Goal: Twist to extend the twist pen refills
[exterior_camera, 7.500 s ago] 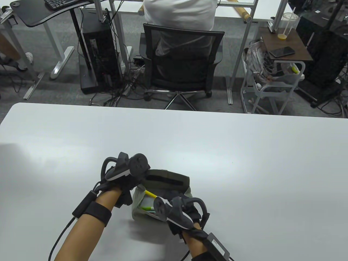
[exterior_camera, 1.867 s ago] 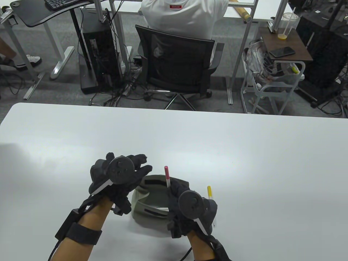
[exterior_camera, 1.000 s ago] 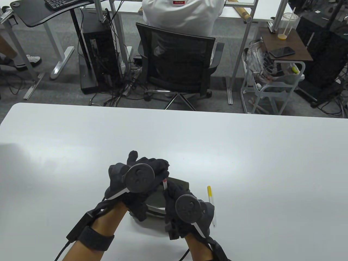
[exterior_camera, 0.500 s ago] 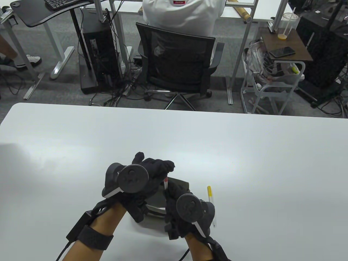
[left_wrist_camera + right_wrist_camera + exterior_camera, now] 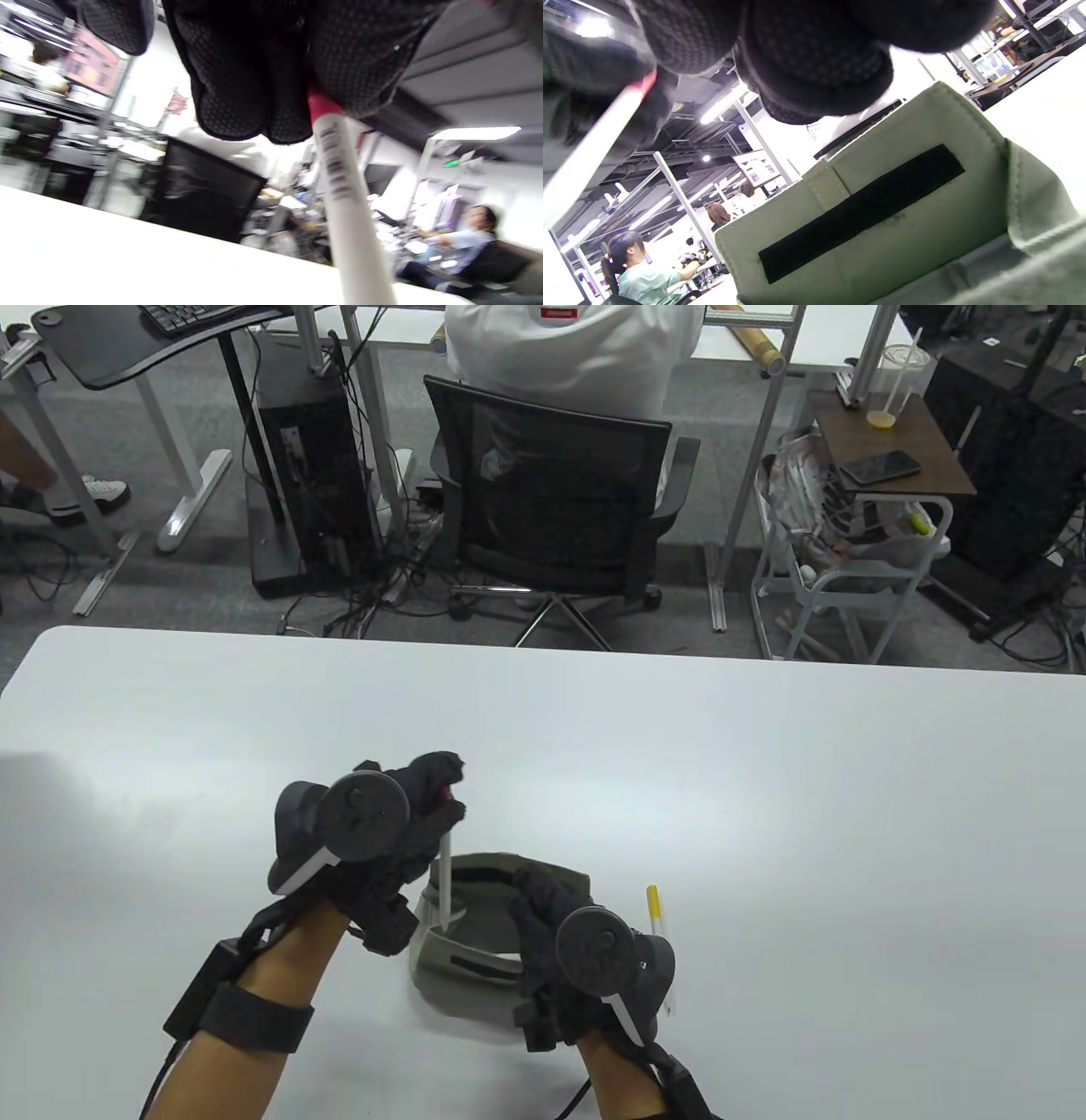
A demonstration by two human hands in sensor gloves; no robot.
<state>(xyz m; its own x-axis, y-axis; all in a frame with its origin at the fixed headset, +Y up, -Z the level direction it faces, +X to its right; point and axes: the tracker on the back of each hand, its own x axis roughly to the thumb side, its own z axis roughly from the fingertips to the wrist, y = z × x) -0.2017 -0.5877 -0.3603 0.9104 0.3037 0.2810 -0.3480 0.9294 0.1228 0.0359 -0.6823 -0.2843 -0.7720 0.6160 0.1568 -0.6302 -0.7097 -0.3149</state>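
Observation:
A white twist pen with a red end (image 5: pixel 443 874) hangs upright from my left hand (image 5: pixel 445 799), which pinches the red end above the table, left of the pouch. In the left wrist view the gloved fingers (image 5: pixel 254 84) grip the red end and the pen's white barrel (image 5: pixel 345 199) points down. My right hand (image 5: pixel 530 899) hovers over the olive-green pouch (image 5: pixel 479 869) with curled fingers and holds nothing. A second pen with a yellow end (image 5: pixel 656 918) lies on the table just right of my right hand.
The pouch (image 5: pixel 925 212) stands open with a black velcro strip on its flap. The white table (image 5: pixel 764 814) stretches far and to both sides. Beyond its far edge are an office chair (image 5: pixel 560 509) with a seated person, and desks.
My right hand has let go of the red-ended pen. My left hand has taken it by the red end and moved left and away, so the pen now hangs from it.

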